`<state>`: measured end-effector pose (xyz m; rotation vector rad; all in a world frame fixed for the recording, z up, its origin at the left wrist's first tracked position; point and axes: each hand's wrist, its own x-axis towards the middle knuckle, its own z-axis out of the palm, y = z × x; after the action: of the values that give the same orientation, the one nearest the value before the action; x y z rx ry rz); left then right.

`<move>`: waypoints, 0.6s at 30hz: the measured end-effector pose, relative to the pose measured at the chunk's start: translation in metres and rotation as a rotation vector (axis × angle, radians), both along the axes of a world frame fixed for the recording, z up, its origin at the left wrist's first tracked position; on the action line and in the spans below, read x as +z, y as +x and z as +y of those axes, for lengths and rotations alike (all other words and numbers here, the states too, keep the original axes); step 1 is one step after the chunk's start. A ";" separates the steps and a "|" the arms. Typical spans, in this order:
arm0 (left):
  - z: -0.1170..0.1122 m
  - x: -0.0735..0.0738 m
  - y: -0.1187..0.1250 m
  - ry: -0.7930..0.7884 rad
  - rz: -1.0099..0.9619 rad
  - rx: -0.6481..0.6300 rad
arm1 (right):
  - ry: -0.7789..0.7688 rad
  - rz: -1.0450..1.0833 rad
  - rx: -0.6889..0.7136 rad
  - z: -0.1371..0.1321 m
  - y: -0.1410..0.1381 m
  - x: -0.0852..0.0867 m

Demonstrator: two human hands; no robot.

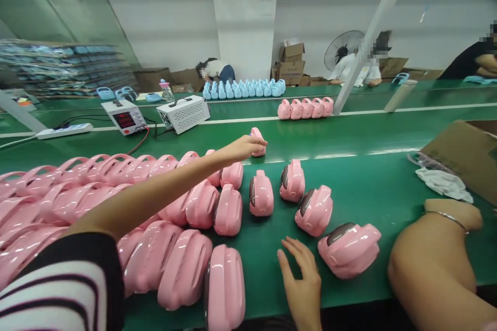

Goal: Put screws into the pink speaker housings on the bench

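Note:
My left hand (245, 147) reaches far across the green bench, its fingers over the top of a small pink plastic case (258, 151) that stands upright. The fingers appear closed on the case; their undersides are hidden. My right hand (305, 282) is low in the middle, thumb and fingers apart, holding nothing. Right beside it lies a glossy pink case with a dark window (351, 256). Beyond it are similar cases, one tilted (316, 211), another behind (294, 182) and one upright (262, 195).
Rows of pink handled cases (143, 256) fill the left. Pink cases (306, 108) and light-blue ones (244, 89) line the back. Power units (184, 114) stand far left. A co-worker's arm (430, 253), a white cloth (444, 183) and a cardboard box (458, 155) are at right.

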<state>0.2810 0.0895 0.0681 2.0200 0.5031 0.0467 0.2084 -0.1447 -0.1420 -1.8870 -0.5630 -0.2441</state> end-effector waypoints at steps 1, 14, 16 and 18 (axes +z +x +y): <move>-0.008 0.006 -0.021 -0.007 -0.039 -0.056 | 0.059 0.049 0.047 0.006 0.008 0.014; -0.037 -0.023 -0.171 -0.313 -0.227 0.068 | 0.165 0.053 0.209 0.067 0.040 0.115; -0.046 -0.030 -0.169 -0.421 -0.272 0.135 | 0.186 -0.016 0.299 0.052 0.016 0.142; -0.056 -0.032 -0.166 -0.542 -0.378 0.136 | 0.193 -0.226 0.374 0.044 -0.015 0.167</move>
<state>0.1146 0.0332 0.0357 1.4016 0.3600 0.3336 0.1936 -0.1009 0.0246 -1.5431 -0.9961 -0.2569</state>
